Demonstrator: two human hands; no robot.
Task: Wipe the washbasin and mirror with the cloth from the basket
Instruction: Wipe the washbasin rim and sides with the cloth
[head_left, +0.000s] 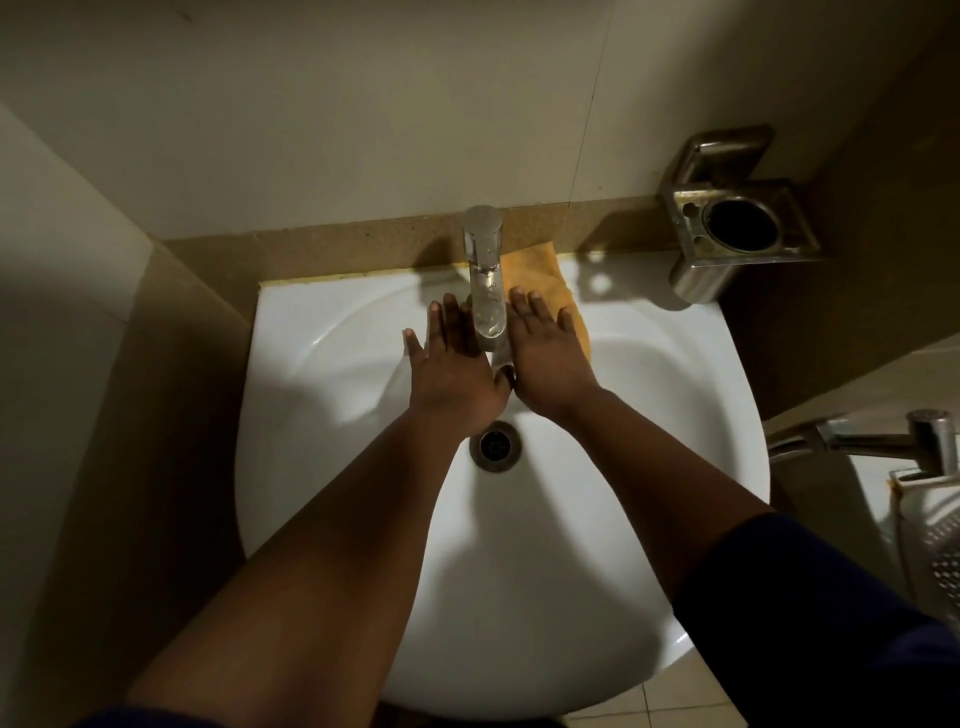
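I see dim cream wall tiles (337, 104) above a speckled tan ledge (322, 249). A steel tumbler holder (737, 228) hangs on the right wall, casting hard shadows. Pale floor tiles (675, 706) show below.

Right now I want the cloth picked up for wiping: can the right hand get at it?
Probably yes. The right hand lies flat with straight fingers on the orange cloth, which sits on the washbasin rim beside the tap. Nothing covers the cloth except that hand, so curling the fingers should take it.
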